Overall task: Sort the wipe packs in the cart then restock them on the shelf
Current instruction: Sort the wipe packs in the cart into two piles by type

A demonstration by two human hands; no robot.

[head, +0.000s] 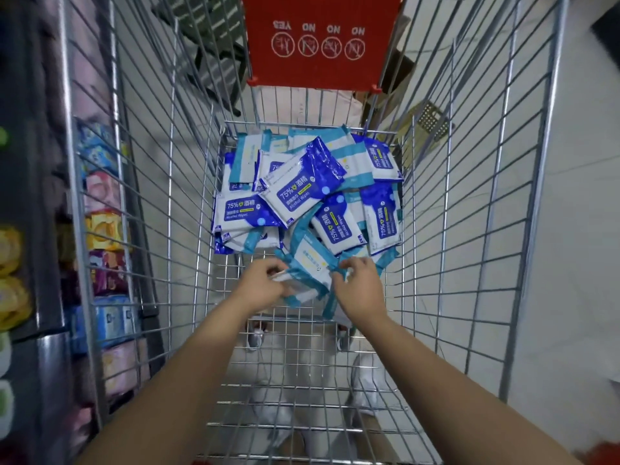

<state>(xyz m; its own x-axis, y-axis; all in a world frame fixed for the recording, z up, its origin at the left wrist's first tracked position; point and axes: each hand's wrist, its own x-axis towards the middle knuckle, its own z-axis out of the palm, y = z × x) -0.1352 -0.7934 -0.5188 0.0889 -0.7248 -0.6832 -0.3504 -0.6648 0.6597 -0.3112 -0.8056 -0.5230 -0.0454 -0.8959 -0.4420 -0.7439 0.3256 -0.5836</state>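
A wire shopping cart [469,196] fills the view. At its far end lies a jumbled heap of wipe packs: dark blue alcohol wipe packs [303,186] mixed with teal-and-white packs [355,156]. Both my hands reach into the cart at the heap's near edge. My left hand [265,280] grips the left side of a teal-and-white pack [307,275]. My right hand [359,286] closes on teal-and-white packs [330,305] just right of it; how many it holds is hidden.
A store shelf [104,229] with colourful packaged goods runs along the left, outside the cart. A red child-seat flap [318,38] hangs at the cart's far end. White tiled floor [570,229] lies to the right. The near cart bottom [302,380] is bare wire.
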